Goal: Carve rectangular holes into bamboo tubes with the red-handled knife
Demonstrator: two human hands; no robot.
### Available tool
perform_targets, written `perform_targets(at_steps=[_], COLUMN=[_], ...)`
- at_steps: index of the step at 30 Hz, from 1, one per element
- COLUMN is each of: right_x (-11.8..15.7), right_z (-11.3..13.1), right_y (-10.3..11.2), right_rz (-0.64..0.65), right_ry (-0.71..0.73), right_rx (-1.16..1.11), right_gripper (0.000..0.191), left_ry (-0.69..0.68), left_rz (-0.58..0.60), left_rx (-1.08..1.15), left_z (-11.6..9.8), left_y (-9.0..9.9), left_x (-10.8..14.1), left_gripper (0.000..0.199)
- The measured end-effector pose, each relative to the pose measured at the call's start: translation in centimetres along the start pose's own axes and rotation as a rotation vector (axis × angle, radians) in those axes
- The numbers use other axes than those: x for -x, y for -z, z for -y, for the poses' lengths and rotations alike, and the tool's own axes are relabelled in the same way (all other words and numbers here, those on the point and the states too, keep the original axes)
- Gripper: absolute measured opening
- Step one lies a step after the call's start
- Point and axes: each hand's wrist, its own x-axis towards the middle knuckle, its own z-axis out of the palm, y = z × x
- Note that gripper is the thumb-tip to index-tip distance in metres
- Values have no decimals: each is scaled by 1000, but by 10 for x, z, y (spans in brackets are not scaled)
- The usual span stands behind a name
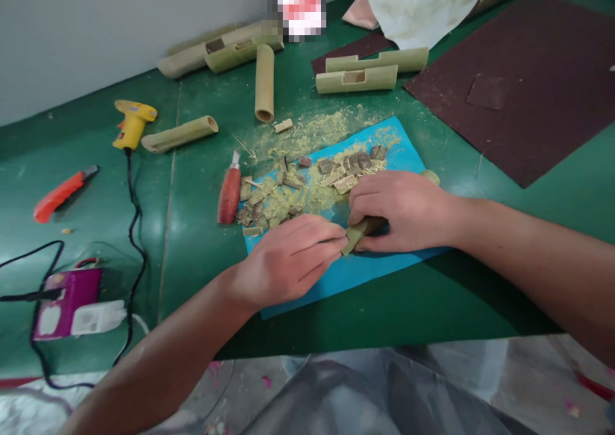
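Olive-green bamboo piece [356,232], blue mat [341,275], green tabletop [195,185], yellow glue gun [133,122], orange cutter [60,196], maroon sheet [538,82]

Nothing readable, blurred label [88,320] on white adapter [113,313]

A green table [192,198] carries bamboo tubes [264,79] and a blue sheet [346,271].

Single head-worn view, looking forward, tilted down; green table [192,185] at close range
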Motion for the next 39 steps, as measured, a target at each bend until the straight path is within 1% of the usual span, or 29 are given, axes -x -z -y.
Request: perform_targets(at_steps=[5,9,11,15,16,19,21,24,29,33,39], right_x=[-2,-3,-3,-3,-3,-4,-5,-6,-4,-3,-2], right_z=[4,5,4,2,2,3,4,4,1,1,1], right_y=[3,6,6,5,5,6,8,8,7,8,8], right_rz=[50,90,91,49,47,78,96,91,78,59,73], right_ry=[-93,-116,-102,-60,-60,-75,-82,-90,-70,-52,-55], right_rx=[14,15,8,-15,-17,-2,10,7,0,-15,-7], right_gripper=[18,23,22,17,17,19,18,16,21,18,19], left_ry=[-17,-23,12,140,145,70,19,-13,-32,-19,-37], left_rz=[-16,20,20,8,16,14,-22,-67,-57,-70,-72], left_rx=[-64,-151,-146,-56,-51,-143,-238,-322,-291,-303,-312], left_z=[-6,-10,-11,-14,-15,-18,-19,-20,-21,-21,-21], left_y=[-1,-1,-4,-8,-8,-8,-9,-12,-12,-13,-13], left_x=[-4,-1,0,-3,-3,-4,-5,-7,-6,-7,-7], left_gripper=[21,21,23,23,22,19,17,18,16,17,17])
